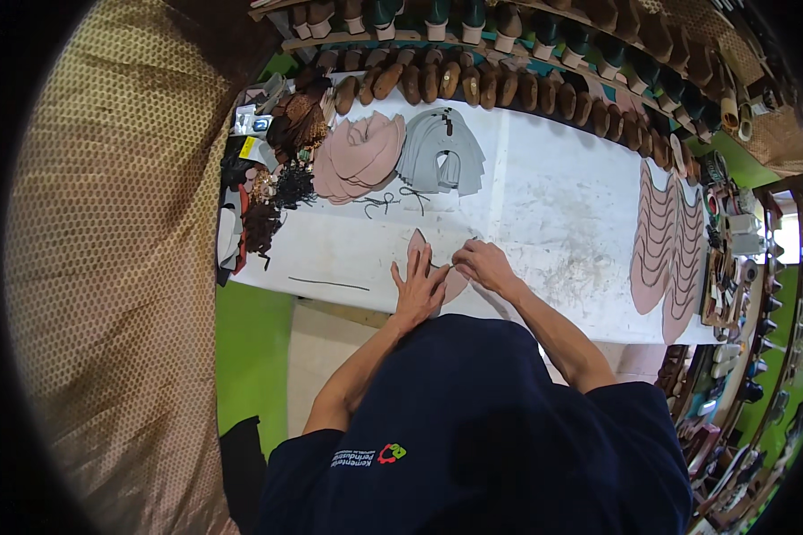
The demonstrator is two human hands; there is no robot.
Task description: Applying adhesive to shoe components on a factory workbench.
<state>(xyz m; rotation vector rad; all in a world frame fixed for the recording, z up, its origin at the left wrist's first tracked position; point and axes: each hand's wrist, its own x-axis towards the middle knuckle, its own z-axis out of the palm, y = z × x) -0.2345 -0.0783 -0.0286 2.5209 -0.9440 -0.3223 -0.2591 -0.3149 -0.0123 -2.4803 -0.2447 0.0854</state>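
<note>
Under the left hand [417, 283] lies a flat pink leather piece [417, 242] with a pointed tip, pressed down by spread fingers. Beside it, the right hand [482, 265] pinches its edge.

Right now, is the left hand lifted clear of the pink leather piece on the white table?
No, the left hand lies flat, fingers spread, on the pink leather piece, pressing it onto the white table.

Left hand [418, 287] lies flat, fingers spread; right hand [480, 264] pinches beside it.
</note>
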